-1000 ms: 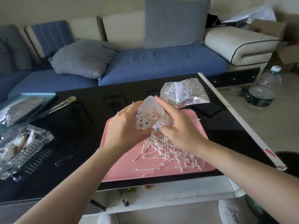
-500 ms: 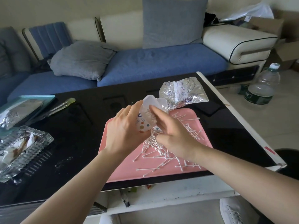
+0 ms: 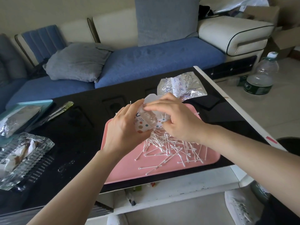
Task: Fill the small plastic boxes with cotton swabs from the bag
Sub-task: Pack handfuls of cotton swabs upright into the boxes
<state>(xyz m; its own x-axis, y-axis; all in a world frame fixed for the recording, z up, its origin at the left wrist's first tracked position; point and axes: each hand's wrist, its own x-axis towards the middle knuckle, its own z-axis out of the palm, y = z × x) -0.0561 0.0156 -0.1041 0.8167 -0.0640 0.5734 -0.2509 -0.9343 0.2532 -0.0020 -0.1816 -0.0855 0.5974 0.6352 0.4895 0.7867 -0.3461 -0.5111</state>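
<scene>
While swabs (image 3: 170,147) lie beneath, left hand (image 3: 124,129) and right hand (image 3: 179,121) clasp the box (image 3: 146,123).

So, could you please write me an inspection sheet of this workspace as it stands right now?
Surface: black glossy table, with a pink tray at its near edge.
Job's things: cotton swabs lie in a loose heap on the tray; small plastic box with coloured dots is held above them; bag lies at the tray's far edge.
Clutter: glass dish, teal tray with a foil packet, and green-handled tool, all on the left.
Hands: left hand grips the box; right hand holds its other side.
Cables: nothing seen.
Surroundings: blue sofa with grey cushion; water bottle on the floor at the right.
</scene>
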